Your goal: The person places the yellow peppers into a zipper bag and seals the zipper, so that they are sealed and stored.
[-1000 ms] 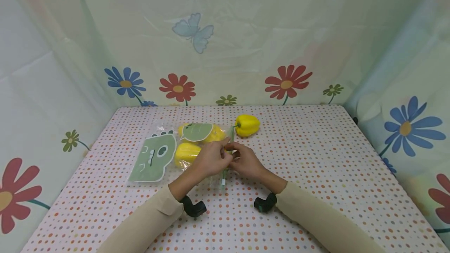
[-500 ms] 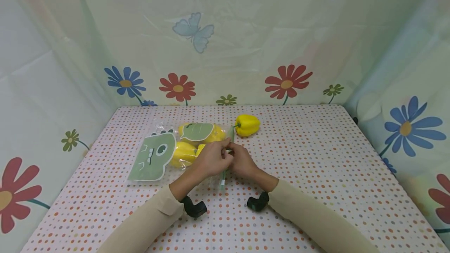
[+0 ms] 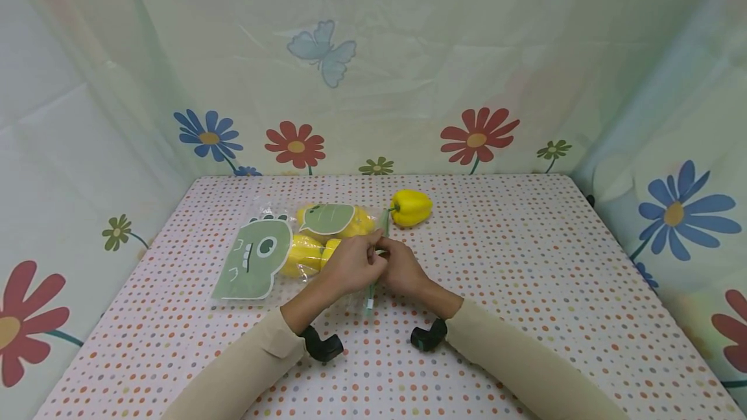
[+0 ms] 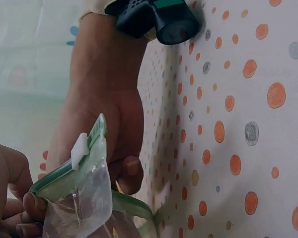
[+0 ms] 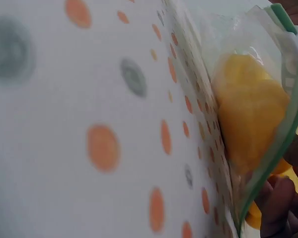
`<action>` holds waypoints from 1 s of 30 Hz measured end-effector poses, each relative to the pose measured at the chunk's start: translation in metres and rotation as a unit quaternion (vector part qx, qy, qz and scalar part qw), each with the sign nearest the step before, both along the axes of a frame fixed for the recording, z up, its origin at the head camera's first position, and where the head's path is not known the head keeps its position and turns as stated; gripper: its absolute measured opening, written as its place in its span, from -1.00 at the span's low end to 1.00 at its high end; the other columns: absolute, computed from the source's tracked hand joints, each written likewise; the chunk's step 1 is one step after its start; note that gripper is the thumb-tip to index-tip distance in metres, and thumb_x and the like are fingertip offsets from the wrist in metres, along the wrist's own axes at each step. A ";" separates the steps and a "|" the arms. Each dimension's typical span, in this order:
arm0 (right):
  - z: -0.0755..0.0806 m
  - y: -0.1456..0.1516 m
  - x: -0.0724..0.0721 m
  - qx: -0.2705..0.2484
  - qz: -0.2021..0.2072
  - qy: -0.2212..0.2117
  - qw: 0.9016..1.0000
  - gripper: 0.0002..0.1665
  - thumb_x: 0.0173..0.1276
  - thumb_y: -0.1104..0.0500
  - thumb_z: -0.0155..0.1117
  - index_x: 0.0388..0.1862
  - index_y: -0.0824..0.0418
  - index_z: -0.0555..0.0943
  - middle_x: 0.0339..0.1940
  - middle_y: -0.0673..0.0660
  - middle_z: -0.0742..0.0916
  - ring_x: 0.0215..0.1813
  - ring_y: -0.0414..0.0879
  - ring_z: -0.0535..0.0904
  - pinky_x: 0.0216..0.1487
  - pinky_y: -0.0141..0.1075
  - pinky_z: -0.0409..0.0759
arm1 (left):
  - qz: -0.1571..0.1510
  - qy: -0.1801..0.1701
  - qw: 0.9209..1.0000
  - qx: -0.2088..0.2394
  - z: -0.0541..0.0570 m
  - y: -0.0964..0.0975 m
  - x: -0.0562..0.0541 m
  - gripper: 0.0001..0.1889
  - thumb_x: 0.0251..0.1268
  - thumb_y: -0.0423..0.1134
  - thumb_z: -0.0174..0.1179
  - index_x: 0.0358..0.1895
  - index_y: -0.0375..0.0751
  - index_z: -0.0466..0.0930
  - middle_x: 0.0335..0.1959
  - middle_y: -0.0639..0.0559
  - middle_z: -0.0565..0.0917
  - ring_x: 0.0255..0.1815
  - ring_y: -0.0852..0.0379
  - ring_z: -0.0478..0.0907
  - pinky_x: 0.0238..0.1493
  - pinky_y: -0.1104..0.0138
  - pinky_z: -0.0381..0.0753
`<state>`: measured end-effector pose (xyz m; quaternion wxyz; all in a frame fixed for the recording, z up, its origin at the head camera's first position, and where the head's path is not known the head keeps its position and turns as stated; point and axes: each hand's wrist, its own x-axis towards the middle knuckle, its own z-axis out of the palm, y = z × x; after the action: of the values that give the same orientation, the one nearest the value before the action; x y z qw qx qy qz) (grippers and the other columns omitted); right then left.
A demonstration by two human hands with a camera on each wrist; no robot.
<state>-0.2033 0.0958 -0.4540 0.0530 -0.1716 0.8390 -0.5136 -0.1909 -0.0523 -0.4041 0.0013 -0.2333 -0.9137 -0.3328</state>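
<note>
A clear zip bag [image 3: 280,290] with green dinosaur prints lies left of centre in the head view, its mouth toward the right. Inside it are yellow bell peppers [image 3: 303,255], partly covered by the prints. My left hand [image 3: 356,261] pinches the green zip edge [image 4: 59,173], near the white slider [image 4: 80,150]. At the bag's mouth is my right hand [image 3: 403,269], its fingers reaching between the two edges beside a yellow pepper [image 5: 253,114]. The fingertips are largely hidden; I cannot tell whether they grip anything.
Another yellow bell pepper [image 3: 411,207] lies on the dotted tabletop [image 3: 513,264], just beyond the bag's mouth, stem toward the bag. Flower-printed curtains [image 3: 403,83] enclose the table at the back and sides. A black wrist device [image 3: 428,336] sits under the right sleeve.
My right hand has moved left into the bag's mouth. The near yellow pepper has shifted left, deeper into the bag. The left hand has stayed in place.
</note>
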 end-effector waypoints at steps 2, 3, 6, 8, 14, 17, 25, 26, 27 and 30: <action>0.000 0.004 -0.001 -0.007 -0.005 -0.003 1.000 -0.46 0.26 0.36 0.21 0.26 0.29 0.52 0.14 0.18 0.67 -0.01 -0.01 0.70 -0.13 -0.32 0.69 | 0.000 -0.002 1.000 -0.002 0.000 -0.001 0.000 -0.33 0.10 -0.26 0.05 0.39 -0.31 0.39 -0.81 0.22 0.23 -0.79 0.31 0.09 -0.74 0.47 0.09; 0.000 0.006 -0.002 -0.008 -0.009 0.000 1.000 -0.48 0.26 0.35 0.22 0.24 0.27 0.54 0.12 0.18 0.68 -0.02 -0.01 0.70 -0.14 -0.31 0.69 | -0.001 -0.004 1.000 -0.002 0.000 -0.001 0.000 -0.33 0.11 -0.25 0.06 0.39 -0.31 0.38 -0.80 0.22 0.24 -0.79 0.31 0.11 -0.74 0.47 0.10; 0.004 0.014 -0.006 0.004 -0.028 0.028 0.999 -0.58 0.28 0.29 0.29 0.14 0.22 0.60 0.04 0.14 0.70 -0.05 -0.02 0.69 -0.15 -0.31 0.69 | -0.004 -0.012 1.000 -0.002 0.000 -0.002 0.000 -0.33 0.14 -0.23 0.06 0.42 -0.29 0.35 -0.81 0.20 0.25 -0.79 0.30 0.14 -0.74 0.47 0.13; 0.008 0.020 -0.010 0.009 -0.041 0.051 0.998 -0.67 0.30 0.25 0.32 0.05 0.21 0.64 -0.03 0.15 0.72 -0.09 0.00 0.70 -0.20 -0.32 0.69 | -0.007 -0.015 1.000 0.001 -0.001 -0.003 0.000 -0.33 0.15 -0.23 0.05 0.42 -0.29 0.34 -0.82 0.20 0.25 -0.80 0.30 0.12 -0.75 0.47 0.10; 0.019 0.045 -0.029 -0.020 -0.092 0.073 0.993 -0.73 0.36 0.20 0.28 0.00 0.28 0.63 -0.14 0.23 0.70 -0.21 0.08 0.67 -0.48 -0.25 0.65 | -0.008 -0.006 1.000 0.010 -0.002 -0.003 -0.001 -0.34 0.11 -0.27 0.05 0.38 -0.32 0.39 -0.83 0.22 0.23 -0.82 0.32 0.07 -0.78 0.49 0.06; 0.022 0.056 -0.040 -0.023 -0.126 0.092 0.987 -0.69 0.38 0.20 0.26 0.05 0.30 0.59 -0.14 0.25 0.68 -0.16 0.10 0.64 -0.31 -0.21 0.65 | -0.005 -0.011 1.000 0.010 -0.002 -0.002 -0.001 -0.35 0.12 -0.26 0.06 0.38 -0.31 0.40 -0.83 0.21 0.23 -0.82 0.31 0.08 -0.78 0.49 0.07; 0.022 0.082 -0.074 -0.017 -0.170 0.086 0.982 -0.49 0.35 0.14 0.30 0.26 0.22 0.50 0.22 0.26 0.61 0.32 0.16 0.43 0.20 0.07 0.36 | -0.007 -0.022 1.000 0.017 -0.002 -0.003 -0.001 -0.35 0.14 -0.27 0.05 0.39 -0.31 0.38 -0.83 0.20 0.22 -0.81 0.29 0.06 -0.77 0.49 0.05; 0.022 0.085 -0.078 -0.012 -0.155 0.066 0.986 -0.40 0.34 0.12 0.31 0.33 0.20 0.44 0.31 0.26 0.55 0.40 0.18 0.35 0.29 0.12 0.31 | -0.008 -0.020 1.000 0.017 -0.002 -0.003 -0.001 -0.35 0.14 -0.27 0.05 0.39 -0.31 0.38 -0.83 0.20 0.21 -0.81 0.29 0.06 -0.77 0.49 0.05; 0.021 0.089 -0.082 -0.004 -0.136 0.043 0.990 -0.31 0.34 0.09 0.31 0.41 0.17 0.37 0.40 0.26 0.48 0.47 0.19 0.27 0.38 0.16 0.25 | -0.009 -0.019 1.000 0.018 -0.002 -0.003 -0.001 -0.35 0.14 -0.27 0.05 0.39 -0.31 0.39 -0.83 0.20 0.21 -0.81 0.30 0.05 -0.77 0.49 0.05; 0.020 0.098 -0.093 0.021 -0.076 -0.032 0.996 -0.03 0.31 0.00 0.35 0.59 0.06 0.09 0.58 0.28 0.22 0.60 0.23 0.03 0.52 0.22 0.04 | -0.011 -0.016 1.000 0.021 -0.001 -0.002 -0.001 -0.35 0.14 -0.27 0.04 0.39 -0.31 0.39 -0.84 0.21 0.20 -0.82 0.30 0.05 -0.78 0.49 0.04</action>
<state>-0.2960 0.1938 -0.4343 0.0440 -0.0897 0.8582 -0.5036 -0.1916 -0.0546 -0.4056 -0.0119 -0.2380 -0.9037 -0.3558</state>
